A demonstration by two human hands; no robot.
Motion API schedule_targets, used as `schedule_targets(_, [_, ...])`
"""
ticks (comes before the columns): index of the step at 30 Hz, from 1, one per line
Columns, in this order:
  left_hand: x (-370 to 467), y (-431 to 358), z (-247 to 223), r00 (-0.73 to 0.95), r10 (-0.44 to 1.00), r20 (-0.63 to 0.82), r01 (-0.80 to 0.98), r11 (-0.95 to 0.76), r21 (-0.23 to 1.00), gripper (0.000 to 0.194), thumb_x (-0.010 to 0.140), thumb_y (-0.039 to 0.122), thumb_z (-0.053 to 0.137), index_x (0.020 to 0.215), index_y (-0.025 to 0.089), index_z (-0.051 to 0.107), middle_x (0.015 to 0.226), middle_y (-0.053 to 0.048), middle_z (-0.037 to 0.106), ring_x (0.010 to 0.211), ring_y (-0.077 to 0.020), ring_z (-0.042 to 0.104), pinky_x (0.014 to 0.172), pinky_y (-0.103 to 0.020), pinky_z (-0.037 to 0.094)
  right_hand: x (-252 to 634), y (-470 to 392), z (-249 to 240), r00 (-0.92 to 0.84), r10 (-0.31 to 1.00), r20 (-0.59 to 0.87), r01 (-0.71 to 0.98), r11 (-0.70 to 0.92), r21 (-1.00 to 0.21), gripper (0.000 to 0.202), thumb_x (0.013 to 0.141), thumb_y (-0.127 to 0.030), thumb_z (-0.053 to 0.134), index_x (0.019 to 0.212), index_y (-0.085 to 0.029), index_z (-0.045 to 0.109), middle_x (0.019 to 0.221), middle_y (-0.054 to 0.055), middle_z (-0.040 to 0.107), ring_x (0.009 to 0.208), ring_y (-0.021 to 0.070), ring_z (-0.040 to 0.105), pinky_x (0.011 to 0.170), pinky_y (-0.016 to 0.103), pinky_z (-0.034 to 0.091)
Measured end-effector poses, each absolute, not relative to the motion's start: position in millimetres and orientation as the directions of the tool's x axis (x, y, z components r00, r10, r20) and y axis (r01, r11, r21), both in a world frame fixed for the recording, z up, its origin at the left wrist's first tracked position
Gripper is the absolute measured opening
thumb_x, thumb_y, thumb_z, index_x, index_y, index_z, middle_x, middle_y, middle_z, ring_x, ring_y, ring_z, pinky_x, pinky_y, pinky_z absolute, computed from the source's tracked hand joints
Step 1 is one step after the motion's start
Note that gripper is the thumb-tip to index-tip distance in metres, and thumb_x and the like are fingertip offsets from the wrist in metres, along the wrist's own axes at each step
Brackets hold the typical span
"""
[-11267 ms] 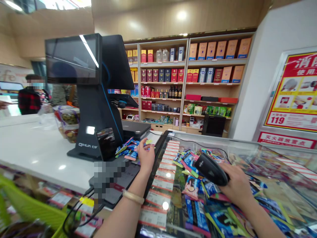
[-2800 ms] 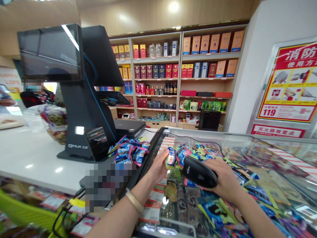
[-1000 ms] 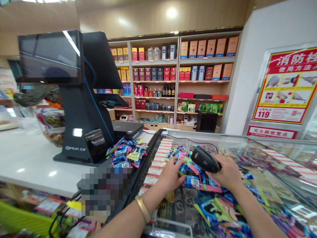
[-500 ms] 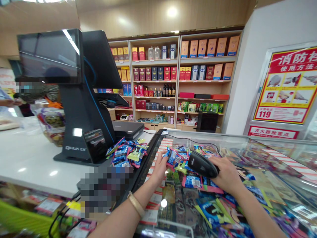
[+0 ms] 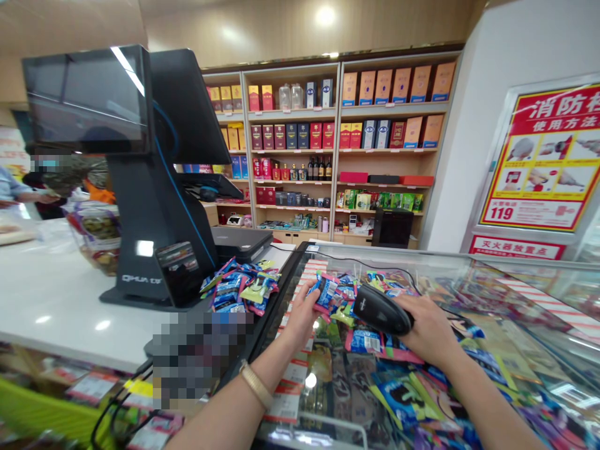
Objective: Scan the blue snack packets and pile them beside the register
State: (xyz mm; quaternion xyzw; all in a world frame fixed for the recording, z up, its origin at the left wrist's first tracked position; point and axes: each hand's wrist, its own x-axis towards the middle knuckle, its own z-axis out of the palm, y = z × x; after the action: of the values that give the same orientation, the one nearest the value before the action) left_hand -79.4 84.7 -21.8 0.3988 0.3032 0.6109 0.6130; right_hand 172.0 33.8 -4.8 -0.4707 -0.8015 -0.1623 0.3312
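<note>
Left hand point(image 5: 300, 315), bare, at six o'clock from the centre of the view: thumb and fingers pinched on one small blue-and-pink shiny plastic packet point(image 5: 325, 292), five o'clock, printed face showing. Gold-coloured band bracelet point(image 5: 255, 385) on the left wrist. Right hand point(image 5: 429, 331), bare, four o'clock, apart from the left: wrapped about the grip of one black plastic handheld scanner point(image 5: 382, 310), rounded, its head directed toward nine o'clock, near the pinched packet, a gap between. Loose blue, pink and green plastic packets point(image 5: 365, 342), many, strewn beneath and around both hands, chiefly four to five o'clock. Beneath these: glass-topped display case point(image 5: 469, 265), with a row of white-and-orange price labels point(image 5: 287, 403) along six o'clock. Thin black cable point(image 5: 356, 257), lying across the far part of the case, four o'clock. Heap of similar small shiny packets point(image 5: 239, 287), eight o'clock, just beside the base of one black twin-screen till point(image 5: 150, 212), nine o'clock, standing on a glossy white counter point(image 5: 60, 275). Pale wooden shelving point(image 5: 281, 115), twelve o'clock, bearing coloured boxes and dark bottles. Red-and-yellow printed wall poster point(image 5: 539, 159), silver-coloured frame, three o'clock. Yellow-green curved object point(image 5: 51, 412), eight o'clock, partly cut off.
</note>
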Motion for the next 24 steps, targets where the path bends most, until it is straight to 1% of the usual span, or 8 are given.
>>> schedule_targets(7, [-80.6,88.4,-29.0,0.087,0.988,0.13,-0.478,-0.073,0.875,0.044,0.073,0.035,0.068,0.112,0.02,0.054,0.075,-0.001,0.064,0.062,-0.0191,0.067,0.05,-0.026,0.05,172.3,34.5,-5.6,-0.341,0.635,0.693,0.858,0.511,-0.046,0.019,0.076,-0.027,0.052,0.088,-0.021,0.066,0.083,0.005,0.071,0.077,0.0204,0.065,0.068,0.031,0.044])
schedule_targets(9, [-81.2,89.8,-30.1,0.051,0.982,0.184,-0.421,-0.146,0.895,0.042,0.074,0.037,0.068,0.111,0.021,0.057,0.082,-0.002,0.067,0.071,-0.0197,0.067,0.06,-0.029,0.053,173.6,35.9,-6.8,-0.346,0.629,0.697,0.859,0.511,-0.035,0.019,0.077,-0.028,0.053,0.088,-0.021,0.067,0.083,0.005,0.071,0.076,0.0206,0.065,0.068,0.031,0.044])
schedule_targets(12, [-88.0,91.3,-24.4,-0.083,0.892,0.444,-0.134,-0.451,0.882,0.033,0.081,0.033,0.062,0.112,0.021,0.062,0.108,-0.007,0.067,0.102,-0.0214,0.062,0.09,-0.033,0.048,175.5,37.7,-8.7,-0.371,0.615,0.696,0.855,0.519,-0.003,0.02,0.077,-0.028,0.053,0.089,-0.021,0.067,0.084,0.004,0.071,0.076,0.0201,0.066,0.068,0.031,0.046])
schedule_targets(14, [-98.2,92.0,-15.4,-0.134,0.76,0.636,0.199,-0.608,0.769,0.032,0.087,0.029,0.053,0.117,0.022,0.061,0.119,-0.008,0.064,0.115,-0.0222,0.056,0.101,-0.036,0.04,175.9,38.2,-9.4,-0.371,0.608,0.702,0.857,0.515,0.008,0.021,0.077,-0.027,0.053,0.091,-0.022,0.068,0.086,0.004,0.072,0.076,0.0196,0.066,0.069,0.03,0.046])
schedule_targets(15, [-104.8,92.4,-10.0,-0.153,0.701,0.696,0.366,-0.614,0.699,0.033,0.088,0.027,0.05,0.119,0.022,0.06,0.119,-0.009,0.063,0.115,-0.023,0.055,0.102,-0.039,0.039,175.6,38.1,-9.5,-0.366,0.605,0.707,0.86,0.509,0.009,0.021,0.077,-0.027,0.053,0.091,-0.022,0.069,0.086,0.004,0.072,0.076,0.0195,0.066,0.069,0.03,0.047])
schedule_targets(17, [-119.9,94.3,0.6,-0.218,0.62,0.753,0.639,-0.493,0.591,0.035,0.089,0.024,0.046,0.121,0.023,0.06,0.117,-0.01,0.062,0.112,-0.025,0.055,0.099,-0.042,0.038,174.6,37.7,-9.4,-0.348,0.596,0.723,0.868,0.497,0.008,0.022,0.077,-0.026,0.052,0.091,-0.022,0.069,0.087,0.004,0.072,0.076,0.0197,0.066,0.069,0.03,0.047])
schedule_targets(19, [-135.1,97.7,8.0,-0.314,0.577,0.754,0.794,-0.276,0.541,0.036,0.09,0.023,0.046,0.122,0.023,0.061,0.117,-0.012,0.061,0.111,-0.0267,0.055,0.098,-0.045,0.037,173.5,37.3,-9.2,-0.35,0.584,0.732,0.865,0.501,0.013,0.022,0.077,-0.026,0.052,0.091,-0.023,0.069,0.086,0.004,0.073,0.076,0.0197,0.066,0.069,0.029,0.047])
schedule_targets(24, [-162.5,110.1,5.8,-0.474,0.552,0.686,0.859,0.118,0.499,0.036,0.088,0.018,0.046,0.118,0.024,0.064,0.121,-0.012,0.061,0.112,-0.0286,0.053,0.098,-0.048,0.032,174.1,38.3,-11.2,-0.35,0.571,0.743,0.866,0.499,0.025,0.023,0.075,-0.025,0.051,0.09,-0.023,0.069,0.085,0.004,0.073,0.076,0.0201,0.067,0.067,0.03,0.047])
